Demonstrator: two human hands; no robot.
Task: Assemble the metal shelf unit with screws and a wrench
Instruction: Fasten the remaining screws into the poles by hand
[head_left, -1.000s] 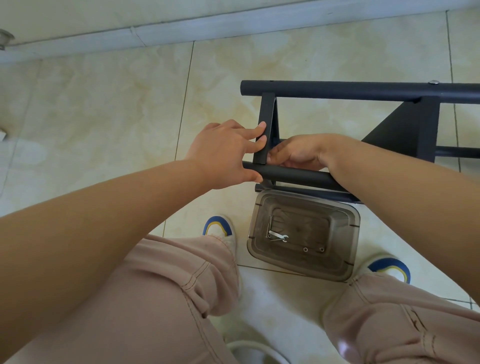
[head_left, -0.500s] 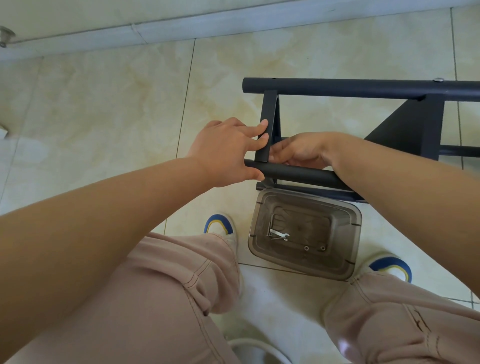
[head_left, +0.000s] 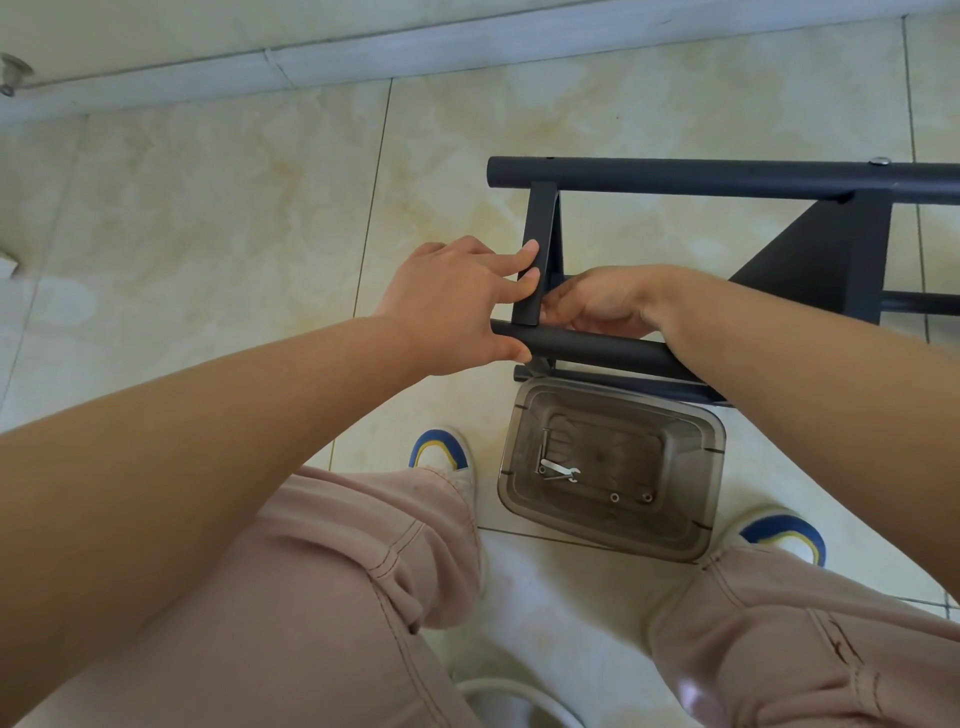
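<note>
**Clerk:** On the tiled floor, between the person's knees: one dark metal shelf frame (head_left: 727, 179), partly assembled, lying on its side. Long tubes run left to right; a flat crosspiece (head_left: 537, 244) joins the far tube to the near tube (head_left: 597, 348).

**Checker:** Hands?

**Clerk:** Left hand (head_left: 457, 306): thumb hooked under the near tube's end, two fingers laid straight against the crosspiece's left face. Right hand (head_left: 597, 304): fingers curled in behind the crosspiece at the joint. Whether they pinch a screw there, cannot tell; the fingertips are hidden.

**Checker:** Hardware?

**Clerk:** One clear plastic tub (head_left: 613, 467), just beside the frame. Contents: small flat wrench (head_left: 558, 470), not in use, and two small ring-like fittings (head_left: 631, 498).

**Checker:** Handling notes?

**Clerk:** Judged rigid, and moderately heavy once whole. Painted tube is smooth and round, likely to roll or slide on tile. Best held at the tube close to the joint, as the left hand does, so the holes stay lined up. An unfastened crosspiece may pivot; brace its flat face. Screws are small and could easily drop and skitter across the tile.
</note>
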